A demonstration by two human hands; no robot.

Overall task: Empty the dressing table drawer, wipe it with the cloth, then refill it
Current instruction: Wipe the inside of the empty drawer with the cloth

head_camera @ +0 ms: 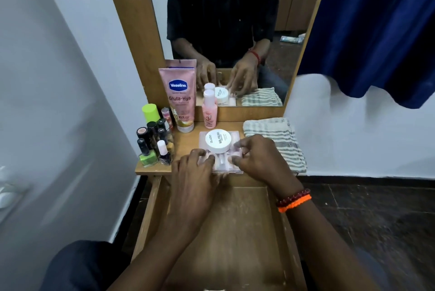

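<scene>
Pinching a clear packet under the "ZUDIO NAIL POLISH" tub, both hands.

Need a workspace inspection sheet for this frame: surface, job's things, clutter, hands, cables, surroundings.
Surface: wooden tabletop below a mirror.
Job's things: drawer pulled out, nothing seen inside; striped cloth folded on the tabletop's right side; clear packet with a white jar on it.
Clutter: polish bottles at the tabletop's left edge, Vaseline tube, pink bottle.
Hands: left hand and right hand both grip the packet at the tabletop's front edge.
Cables: nothing seen.
Surroundings: white walls, blue curtain, dark floor.
</scene>
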